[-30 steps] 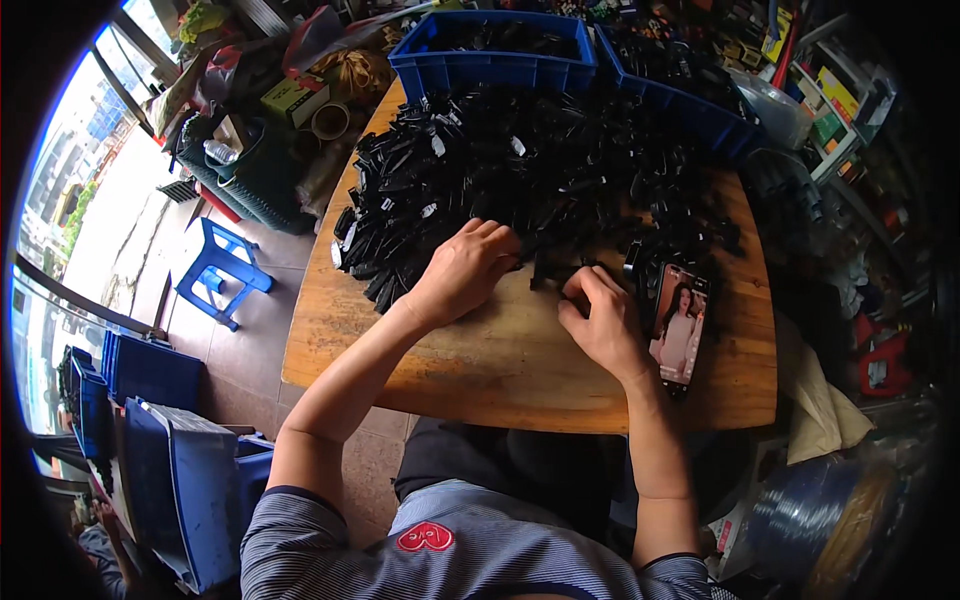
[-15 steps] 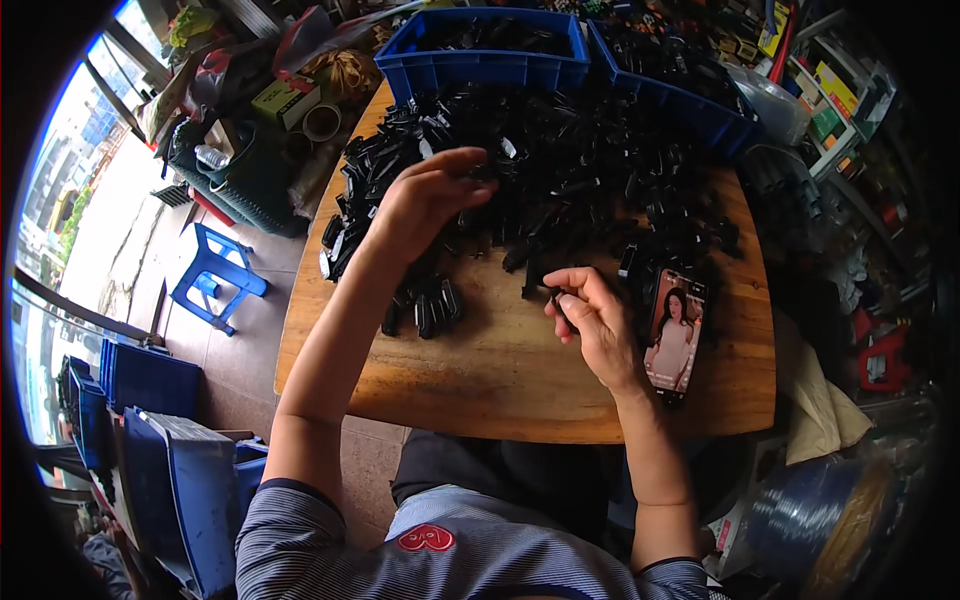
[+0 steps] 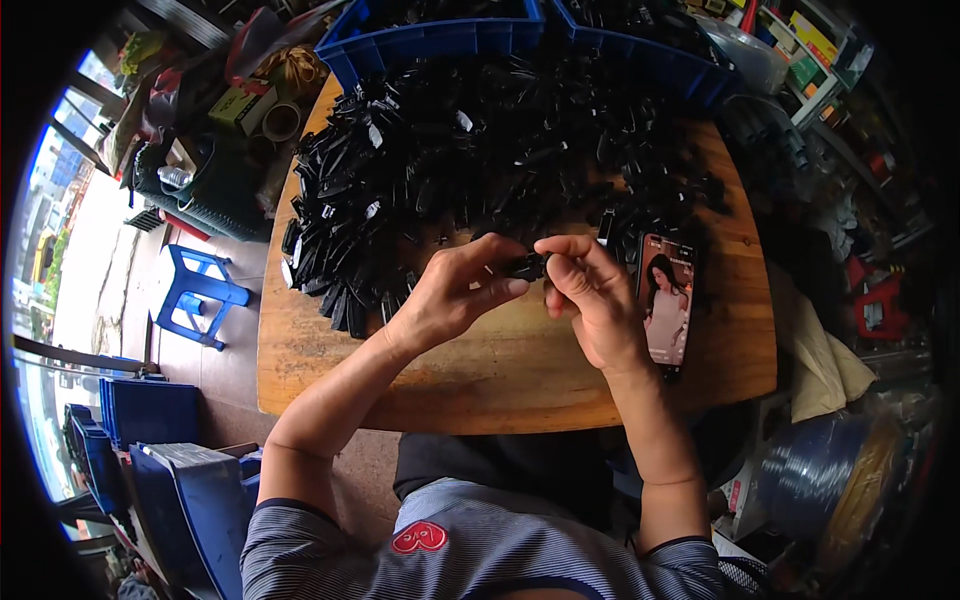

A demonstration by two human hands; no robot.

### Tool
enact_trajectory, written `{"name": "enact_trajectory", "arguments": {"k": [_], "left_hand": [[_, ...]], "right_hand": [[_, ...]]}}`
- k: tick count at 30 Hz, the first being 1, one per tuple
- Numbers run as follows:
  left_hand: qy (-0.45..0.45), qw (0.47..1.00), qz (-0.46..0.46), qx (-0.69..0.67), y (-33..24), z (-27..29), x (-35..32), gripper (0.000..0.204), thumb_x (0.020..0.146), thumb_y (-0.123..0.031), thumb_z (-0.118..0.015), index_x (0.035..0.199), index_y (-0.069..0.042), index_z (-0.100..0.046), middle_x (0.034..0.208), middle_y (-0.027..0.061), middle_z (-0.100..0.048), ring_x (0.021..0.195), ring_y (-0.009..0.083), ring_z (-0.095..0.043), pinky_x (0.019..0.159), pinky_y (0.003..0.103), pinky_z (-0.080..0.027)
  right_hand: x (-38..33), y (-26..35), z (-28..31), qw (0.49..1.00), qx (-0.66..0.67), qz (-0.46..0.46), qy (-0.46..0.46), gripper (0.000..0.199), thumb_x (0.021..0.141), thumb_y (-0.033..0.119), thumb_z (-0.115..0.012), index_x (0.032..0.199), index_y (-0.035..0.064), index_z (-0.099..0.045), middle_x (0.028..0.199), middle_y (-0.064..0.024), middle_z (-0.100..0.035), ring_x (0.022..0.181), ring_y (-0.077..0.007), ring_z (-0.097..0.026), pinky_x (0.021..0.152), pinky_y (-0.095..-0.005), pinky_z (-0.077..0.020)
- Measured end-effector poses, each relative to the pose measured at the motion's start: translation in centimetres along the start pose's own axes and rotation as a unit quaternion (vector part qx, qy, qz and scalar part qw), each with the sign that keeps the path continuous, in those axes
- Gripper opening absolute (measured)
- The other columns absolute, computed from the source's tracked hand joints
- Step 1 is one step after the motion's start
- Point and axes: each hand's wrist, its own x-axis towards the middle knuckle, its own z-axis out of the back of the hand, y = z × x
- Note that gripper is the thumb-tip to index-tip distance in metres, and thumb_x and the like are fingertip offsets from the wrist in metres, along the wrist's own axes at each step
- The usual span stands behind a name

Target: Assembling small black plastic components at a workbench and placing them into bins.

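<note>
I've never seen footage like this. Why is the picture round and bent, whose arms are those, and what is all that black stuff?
There is no machine here. A person wears a wide fisheye camera on the head, looking down, so straight edges curve and the person's own forearms come in from below. The left hand and right hand meet over the round-cornered wooden table, and together their fingers pinch one small black plastic part. Behind them a big heap of similar black plastic parts covers the table's far half, with blue plastic crates beyond it. Beside the right hand a smartphone with a lit screen lies flat. A blue plastic stool stands on the floor to the left.
</note>
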Motion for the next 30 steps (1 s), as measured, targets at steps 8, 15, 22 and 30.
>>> {"name": "enact_trajectory", "arguments": {"k": [8,15,22,30], "left_hand": [[0.009,0.998,-0.008,-0.059,0.8,0.4,-0.3,0.035,0.082,-0.024,-0.067,0.104,0.002,-0.057,0.079,0.0073,-0.061,0.074,0.0103,-0.056,0.067,0.026,-0.045],[-0.014,0.997,-0.012,-0.077,0.8,0.0,-0.3,0.033,0.082,-0.021,-0.067,0.105,0.001,-0.058,0.080,0.0063,-0.061,0.074,0.0117,-0.057,0.068,0.028,-0.046],[0.004,0.992,-0.102,0.079,-0.2,0.7,-0.2,0.033,0.083,-0.021,-0.066,0.106,0.001,-0.058,0.080,0.0079,-0.063,0.071,0.0127,-0.058,0.066,0.029,-0.047],[0.175,0.938,0.042,-0.295,-0.4,-1.5,-0.2,0.055,0.091,-0.030,-0.052,0.133,0.000,-0.032,0.107,0.0104,-0.054,0.092,0.0181,-0.055,0.082,0.033,-0.046]], "right_hand": [[0.5,-0.3,0.9,0.974,0.155,-0.137,0.090,0.023,0.089,0.024,-0.059,0.105,0.0086,-0.055,0.070,-0.0004,-0.054,0.060,-0.0099,-0.054,0.052,-0.0234,-0.0419],[0.5,-0.3,1.0,0.968,0.163,-0.162,0.100,0.029,0.087,0.025,-0.061,0.109,0.0081,-0.051,0.077,-0.0005,-0.055,0.064,-0.0115,-0.057,0.051,-0.0243,-0.0449],[0.3,-0.4,0.4,0.976,0.129,-0.157,0.072,0.034,0.087,0.025,-0.060,0.114,0.0077,-0.049,0.090,0.0010,-0.055,0.073,-0.0127,-0.058,0.059,-0.0268,-0.0493],[-0.4,-0.1,-1.2,0.998,-0.038,-0.018,0.036,0.022,0.091,0.025,-0.056,0.101,0.0053,-0.052,0.083,-0.0029,-0.057,0.058,-0.0056,-0.052,0.047,-0.0177,-0.0424]]}}
